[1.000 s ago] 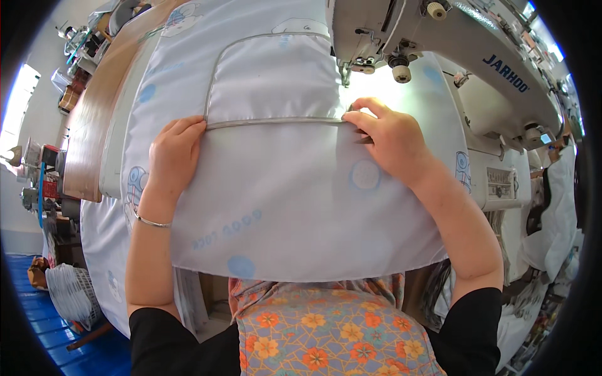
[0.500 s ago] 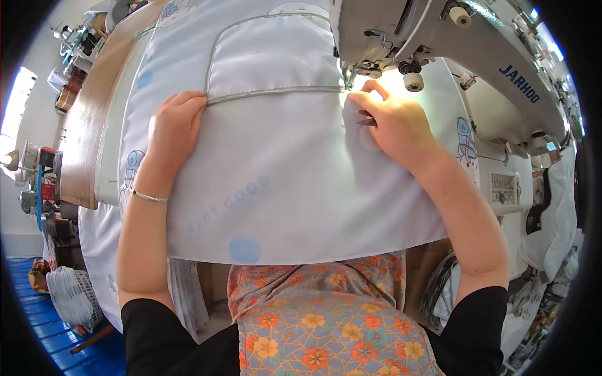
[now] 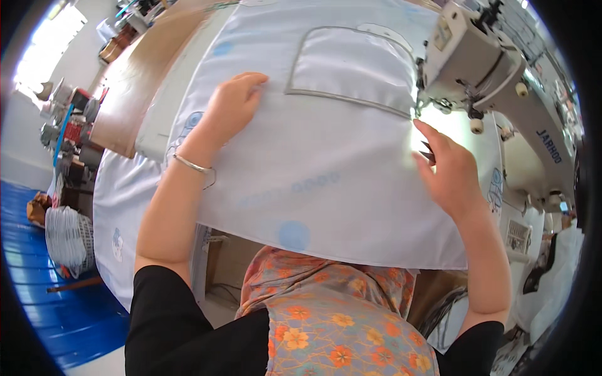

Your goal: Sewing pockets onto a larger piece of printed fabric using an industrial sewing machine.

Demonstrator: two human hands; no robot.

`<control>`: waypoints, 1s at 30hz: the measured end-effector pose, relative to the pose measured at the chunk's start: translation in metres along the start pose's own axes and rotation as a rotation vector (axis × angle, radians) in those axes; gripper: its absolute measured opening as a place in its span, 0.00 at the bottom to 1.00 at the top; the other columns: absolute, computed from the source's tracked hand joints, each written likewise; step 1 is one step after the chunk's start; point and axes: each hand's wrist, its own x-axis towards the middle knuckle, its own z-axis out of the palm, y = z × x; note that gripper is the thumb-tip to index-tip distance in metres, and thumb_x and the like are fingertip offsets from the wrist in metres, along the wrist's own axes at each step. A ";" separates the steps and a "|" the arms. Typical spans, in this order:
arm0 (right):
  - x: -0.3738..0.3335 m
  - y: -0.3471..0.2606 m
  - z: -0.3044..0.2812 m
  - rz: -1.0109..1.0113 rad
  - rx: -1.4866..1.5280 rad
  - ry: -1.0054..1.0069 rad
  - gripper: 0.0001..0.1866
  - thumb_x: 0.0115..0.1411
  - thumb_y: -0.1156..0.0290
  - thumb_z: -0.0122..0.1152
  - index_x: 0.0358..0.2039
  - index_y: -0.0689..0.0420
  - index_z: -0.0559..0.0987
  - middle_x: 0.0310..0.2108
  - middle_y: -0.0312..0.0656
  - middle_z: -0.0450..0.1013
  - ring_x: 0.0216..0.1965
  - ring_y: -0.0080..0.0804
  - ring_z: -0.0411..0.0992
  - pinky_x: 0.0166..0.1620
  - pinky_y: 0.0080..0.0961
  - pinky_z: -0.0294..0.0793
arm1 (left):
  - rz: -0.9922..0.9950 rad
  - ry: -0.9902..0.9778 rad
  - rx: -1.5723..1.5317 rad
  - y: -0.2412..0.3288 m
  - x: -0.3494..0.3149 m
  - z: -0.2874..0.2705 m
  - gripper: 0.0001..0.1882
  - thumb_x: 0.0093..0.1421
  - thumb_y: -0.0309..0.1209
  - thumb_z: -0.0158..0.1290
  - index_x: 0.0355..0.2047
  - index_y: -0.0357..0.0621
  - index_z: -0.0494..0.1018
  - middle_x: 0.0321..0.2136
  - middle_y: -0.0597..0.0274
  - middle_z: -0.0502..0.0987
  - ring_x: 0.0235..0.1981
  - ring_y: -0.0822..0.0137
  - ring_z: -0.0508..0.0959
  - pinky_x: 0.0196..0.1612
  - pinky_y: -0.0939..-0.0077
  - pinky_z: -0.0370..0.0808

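Observation:
A large white printed fabric (image 3: 338, 144) lies over the sewing table, with a grey-edged pocket panel (image 3: 351, 66) on it. The panel's lower right corner is by the needle area of the sewing machine (image 3: 467, 59). My left hand (image 3: 235, 106) is open, fingers stretched, over the fabric left of the panel; whether it touches the cloth I cannot tell. Just below the lit needle area, my right hand (image 3: 454, 172) holds small dark thread snips (image 3: 427, 152), their tips poking out from between its fingers. Its index finger points toward the panel's corner.
A brown wooden tabletop (image 3: 150, 69) extends at the left. Beyond the fabric's left edge stands a white basket (image 3: 69, 241) with pale coiled material, by a blue floor covering (image 3: 37, 301). White cloth (image 3: 555, 276) hangs at the right.
My left hand has let go of the panel's lower left corner and now lies apart from it. My right hand keeps the snips, with the index finger stretched out. The view has shifted and tilted.

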 end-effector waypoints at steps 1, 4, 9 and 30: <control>0.006 -0.016 0.001 0.113 -0.008 -0.111 0.21 0.56 0.82 0.54 0.51 0.60 0.76 0.38 0.51 0.74 0.33 0.44 0.73 0.39 0.35 0.74 | 0.010 -0.042 0.017 0.005 -0.003 -0.002 0.17 0.61 0.24 0.49 0.49 0.33 0.76 0.51 0.46 0.77 0.52 0.49 0.76 0.58 0.62 0.72; 0.031 -0.036 0.004 -0.106 0.171 -0.255 0.18 0.59 0.79 0.54 0.51 0.61 0.76 0.41 0.52 0.75 0.35 0.49 0.73 0.41 0.37 0.73 | 0.049 -0.065 0.058 0.011 -0.002 0.009 0.20 0.61 0.29 0.51 0.53 0.35 0.73 0.53 0.46 0.76 0.54 0.49 0.75 0.60 0.61 0.70; 0.084 -0.068 0.039 -0.048 0.123 -0.273 0.17 0.64 0.71 0.55 0.53 0.58 0.76 0.37 0.53 0.77 0.38 0.53 0.75 0.41 0.40 0.73 | 0.034 -0.023 0.238 0.011 0.012 0.026 0.07 0.62 0.28 0.53 0.37 0.39 0.74 0.39 0.52 0.78 0.43 0.49 0.76 0.47 0.59 0.73; 0.019 -0.035 0.027 0.118 0.189 -0.074 0.13 0.57 0.71 0.66 0.40 0.58 0.74 0.22 0.43 0.71 0.20 0.37 0.70 0.28 0.29 0.70 | 0.410 -0.182 -0.248 0.097 -0.079 0.016 0.09 0.56 0.26 0.52 0.38 0.40 0.75 0.42 0.54 0.77 0.44 0.52 0.76 0.46 0.60 0.72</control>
